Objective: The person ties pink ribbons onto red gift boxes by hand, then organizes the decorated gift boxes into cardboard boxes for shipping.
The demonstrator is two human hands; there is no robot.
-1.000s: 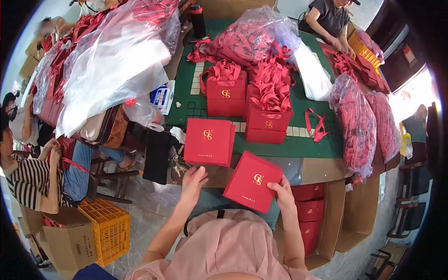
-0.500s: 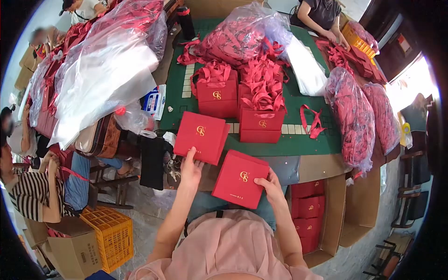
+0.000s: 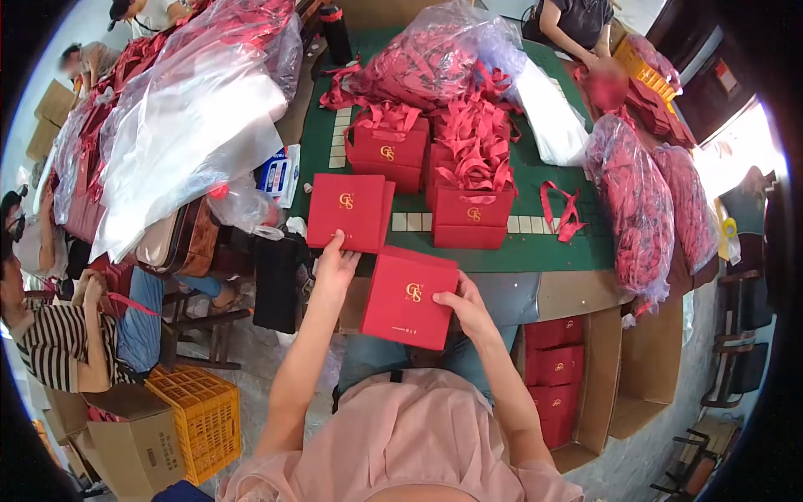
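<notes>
My left hand (image 3: 337, 266) grips the lower edge of a flat red bag (image 3: 345, 213) with a gold logo, its thumb on the front. My right hand (image 3: 468, 308) holds a second flat red bag (image 3: 410, 297) by its right side, thumb on the front and fingers behind. Both appear to be more than one layer thick. The two are close together at the table's front edge. Beyond them, red bags with ribbon handles (image 3: 473, 216) stand in rows on the green table mat (image 3: 552, 261). A loose red ribbon (image 3: 565, 216) lies to their right.
Plastic sacks of red ribbon items (image 3: 631, 205) lie at the right and a large one (image 3: 418, 67) at the back. Below right is a carton (image 3: 598, 376) of red bags. Clear plastic sheets (image 3: 192, 142) cover the left. Co-workers sit left (image 3: 63, 335) and stand back right (image 3: 573, 25).
Both hands have moved left and slightly upward with their red bags. The left bag has turned more upright. At the back right, the co-worker's head or hands area now appears blurred.
</notes>
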